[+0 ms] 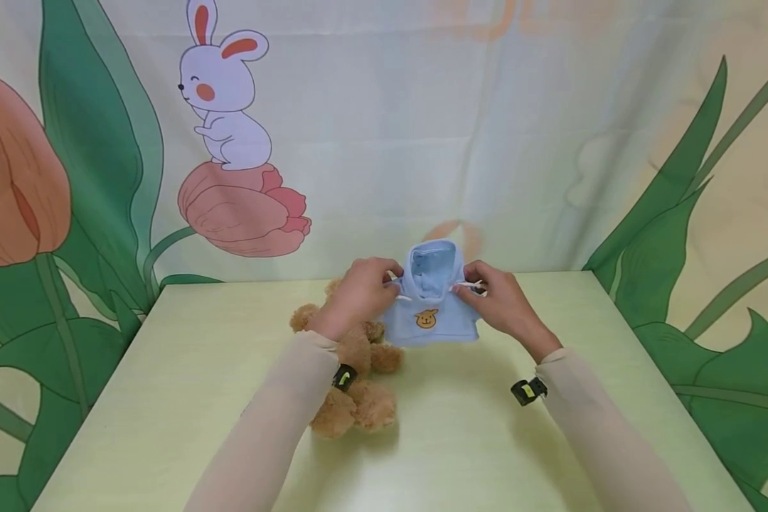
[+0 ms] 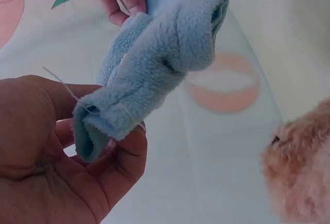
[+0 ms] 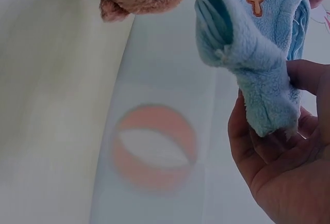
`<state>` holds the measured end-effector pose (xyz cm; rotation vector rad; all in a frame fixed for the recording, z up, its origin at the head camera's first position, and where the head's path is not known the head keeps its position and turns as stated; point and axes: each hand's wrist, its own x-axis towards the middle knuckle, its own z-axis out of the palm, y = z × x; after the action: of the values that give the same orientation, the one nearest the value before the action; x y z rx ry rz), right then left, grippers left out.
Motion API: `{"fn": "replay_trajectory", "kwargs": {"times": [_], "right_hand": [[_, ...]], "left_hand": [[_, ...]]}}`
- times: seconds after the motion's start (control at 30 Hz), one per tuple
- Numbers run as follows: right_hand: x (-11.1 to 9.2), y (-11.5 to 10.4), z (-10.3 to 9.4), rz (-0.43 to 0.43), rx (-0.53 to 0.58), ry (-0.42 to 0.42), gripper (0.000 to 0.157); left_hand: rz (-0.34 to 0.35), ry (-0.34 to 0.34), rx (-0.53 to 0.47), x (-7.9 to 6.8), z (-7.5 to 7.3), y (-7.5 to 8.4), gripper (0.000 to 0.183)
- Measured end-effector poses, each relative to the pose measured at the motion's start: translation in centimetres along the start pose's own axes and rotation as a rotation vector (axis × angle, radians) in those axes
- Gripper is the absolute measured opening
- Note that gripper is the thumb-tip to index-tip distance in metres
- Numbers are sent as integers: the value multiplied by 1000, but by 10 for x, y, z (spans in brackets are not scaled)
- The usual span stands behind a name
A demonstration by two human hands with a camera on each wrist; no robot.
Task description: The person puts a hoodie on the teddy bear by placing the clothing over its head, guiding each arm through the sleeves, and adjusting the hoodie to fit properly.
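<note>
A small light blue hoodie [image 1: 451, 327] with a brown animal face on its front and white drawstrings hangs upright above the table, its hood opening toward me. My left hand [image 1: 361, 295] pinches one sleeve; in the left wrist view, fingers and thumb close around the fuzzy sleeve [image 2: 134, 92] near its cuff, where a loose thread sticks out. On the other side my right hand [image 1: 502, 299] grips the second sleeve [image 3: 268, 100]. A brown teddy bear [image 1: 376, 407] lies on its back beneath my left forearm, which hides part of its head and body.
The pale yellow-green table [image 1: 185, 384] reaches back to a hanging cloth backdrop [image 1: 384, 128] printed with a rabbit and tulips. Black wrist devices [image 1: 528, 390] are strapped over both beige sleeves. The bear sits left of the table's middle.
</note>
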<state>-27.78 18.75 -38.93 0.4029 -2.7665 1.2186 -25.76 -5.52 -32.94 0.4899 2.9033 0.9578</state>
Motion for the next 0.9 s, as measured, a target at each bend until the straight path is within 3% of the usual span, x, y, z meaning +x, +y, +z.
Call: {"fn": "replay_trajectory", "kwargs": {"times": [0.47, 0.9], "right_hand": [[18, -4, 58, 11, 130, -57, 26], [25, 2, 104, 65, 102, -49, 24]], "left_hand": [[-51, 2, -37, -7, -24, -57, 19], [-64, 66, -3, -10, -24, -81, 13]]}}
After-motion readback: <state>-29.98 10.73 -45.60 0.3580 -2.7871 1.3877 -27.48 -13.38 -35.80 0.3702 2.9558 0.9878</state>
